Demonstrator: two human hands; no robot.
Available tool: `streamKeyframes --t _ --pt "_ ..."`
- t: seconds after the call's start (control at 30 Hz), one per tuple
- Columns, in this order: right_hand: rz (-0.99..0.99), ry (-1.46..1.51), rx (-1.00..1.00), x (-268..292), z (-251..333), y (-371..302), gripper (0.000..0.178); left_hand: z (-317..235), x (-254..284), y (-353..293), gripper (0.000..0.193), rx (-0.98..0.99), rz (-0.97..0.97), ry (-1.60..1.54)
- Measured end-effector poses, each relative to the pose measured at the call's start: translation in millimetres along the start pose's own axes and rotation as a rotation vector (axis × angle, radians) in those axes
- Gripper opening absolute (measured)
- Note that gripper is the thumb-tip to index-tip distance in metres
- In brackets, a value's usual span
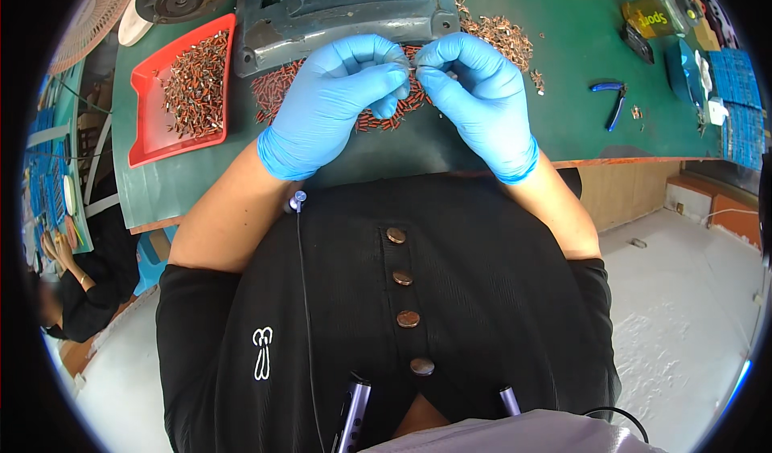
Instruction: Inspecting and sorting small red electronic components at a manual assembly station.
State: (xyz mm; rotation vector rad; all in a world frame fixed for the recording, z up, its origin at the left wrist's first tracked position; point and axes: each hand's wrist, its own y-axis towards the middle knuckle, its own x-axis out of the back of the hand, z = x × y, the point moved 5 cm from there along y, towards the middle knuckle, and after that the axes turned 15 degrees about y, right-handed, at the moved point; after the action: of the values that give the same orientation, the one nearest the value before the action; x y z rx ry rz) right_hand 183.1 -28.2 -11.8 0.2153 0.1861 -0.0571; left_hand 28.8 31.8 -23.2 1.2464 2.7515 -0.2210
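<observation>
A tiny, thin, metallic-looking piece (412, 68) is being pinched between the left blue-gloved hand (330, 103) and right blue-gloved hand (481, 91), over loose reddish cylinders (277, 91). Probably super light, stiff, kinda slippery, so best gripped by its ends. Leftward, coppery bits (195, 87) are being held in a shallow red plastic tray (146, 127).

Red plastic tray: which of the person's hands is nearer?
Left. The blue-gloved left hand is right of the red tray; the blue-gloved right hand is farther right.
</observation>
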Motion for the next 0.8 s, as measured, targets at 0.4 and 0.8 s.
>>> streamKeyframes --t 0.4,0.8 --pt "-0.019 0.429 -0.104 -6 -6 -2 0.008 -19 -6 -6 0.019 -0.222 -0.190 0.357" --pt "-0.004 0.017 -0.013 -12 2 -2 0.008 -18 1 -15 0.014 -0.153 -0.192 0.406"
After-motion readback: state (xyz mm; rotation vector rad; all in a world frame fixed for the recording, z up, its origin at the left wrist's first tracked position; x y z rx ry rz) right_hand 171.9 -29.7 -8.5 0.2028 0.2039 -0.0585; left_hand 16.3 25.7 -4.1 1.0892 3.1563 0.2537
